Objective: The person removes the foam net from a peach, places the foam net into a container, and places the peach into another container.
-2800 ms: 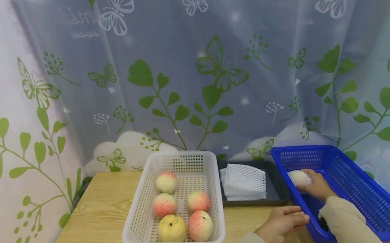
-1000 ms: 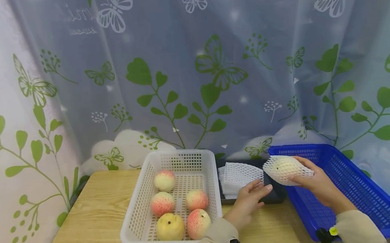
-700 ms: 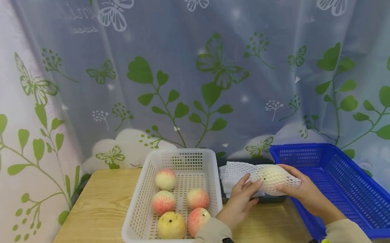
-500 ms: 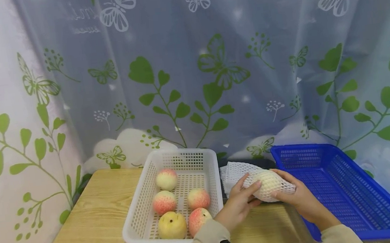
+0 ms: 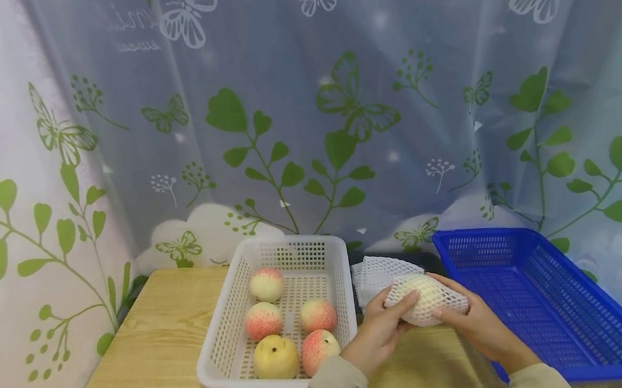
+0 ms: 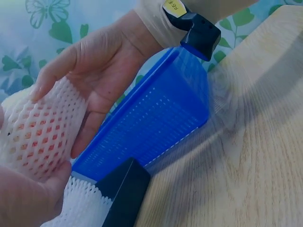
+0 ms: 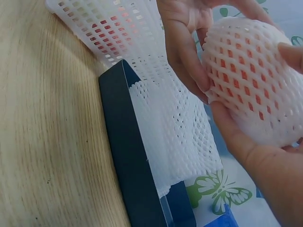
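A peach in a white foam net sleeve (image 5: 421,299) is held between both hands above the front of the dark tray. On its left side, the left hand (image 5: 379,333) grips it with the thumb on top. My right hand (image 5: 487,326) grips the other side, near the sleeve's gathered end. In the right wrist view, red skin shows through the mesh of the netted peach (image 7: 251,80). Just behind the hands, folded white foam nets (image 5: 382,273) lie in the dark tray (image 7: 128,151), which the hands partly hide in the head view.
To the left stands a white basket (image 5: 217,330) with several bare peaches, among them a yellow one (image 5: 275,357) at the front. A blue basket (image 5: 585,310) stands on the right. Both are on the wooden table (image 5: 135,364), with a patterned curtain (image 5: 290,107) behind.
My right hand has lifted the netted peach out of the blue basket and carried it left over the tray. The left hand has moved from the basket's edge to grip the peach.
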{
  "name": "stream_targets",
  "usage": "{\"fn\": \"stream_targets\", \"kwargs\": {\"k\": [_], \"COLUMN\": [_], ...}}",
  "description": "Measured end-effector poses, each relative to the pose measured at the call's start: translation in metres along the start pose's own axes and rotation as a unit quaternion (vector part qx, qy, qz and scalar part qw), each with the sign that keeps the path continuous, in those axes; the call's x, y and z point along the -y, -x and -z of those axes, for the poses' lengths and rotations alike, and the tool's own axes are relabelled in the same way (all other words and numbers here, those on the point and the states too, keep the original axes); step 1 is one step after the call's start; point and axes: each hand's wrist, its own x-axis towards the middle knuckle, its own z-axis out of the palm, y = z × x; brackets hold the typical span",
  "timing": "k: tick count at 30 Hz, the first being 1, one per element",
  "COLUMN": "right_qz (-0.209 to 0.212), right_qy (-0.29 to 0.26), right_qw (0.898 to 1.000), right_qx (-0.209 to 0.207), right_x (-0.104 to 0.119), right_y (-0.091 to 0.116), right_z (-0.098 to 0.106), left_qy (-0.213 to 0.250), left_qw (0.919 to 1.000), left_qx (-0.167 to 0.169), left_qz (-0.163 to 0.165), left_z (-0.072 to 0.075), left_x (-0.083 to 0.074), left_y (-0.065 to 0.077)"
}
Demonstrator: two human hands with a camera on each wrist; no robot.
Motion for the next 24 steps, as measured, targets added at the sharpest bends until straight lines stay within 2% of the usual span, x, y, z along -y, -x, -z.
{"fn": "stream_targets", "kwargs": {"k": [5,11,15,20,24], "right_qz": [0.009,-0.012,-0.035,-0.055,-0.1], "right_qy": [-0.011,0.01,0.014,-0.006,-0.011], "right_qw": [1.0,0.997,0.992,0.989,0.982], "right_qx": [-0.014,-0.08,-0.12,-0.134,-0.161], "right_x": [-0.003,-0.013,-0.02,-0.032,-0.041], "right_y": [0.003,0.009,0.012,0.016,0.02], "right_z": [0.001,-0.003,-0.007,-0.015,-0.022], "left_qy": [0.008,-0.035,-0.068,-0.116,-0.14], "left_qw": [0.9991,0.9949,0.9893,0.9787,0.9726], "left_qx": [-0.033,-0.084,-0.12,-0.164,-0.183], "left_qz": [-0.026,-0.043,-0.046,-0.043,-0.031], "left_z": [-0.003,-0.004,-0.003,0.003,0.01], "left_x": [0.005,0.015,0.024,0.036,0.045], "left_y": [0.002,0.01,0.015,0.018,0.025]}}
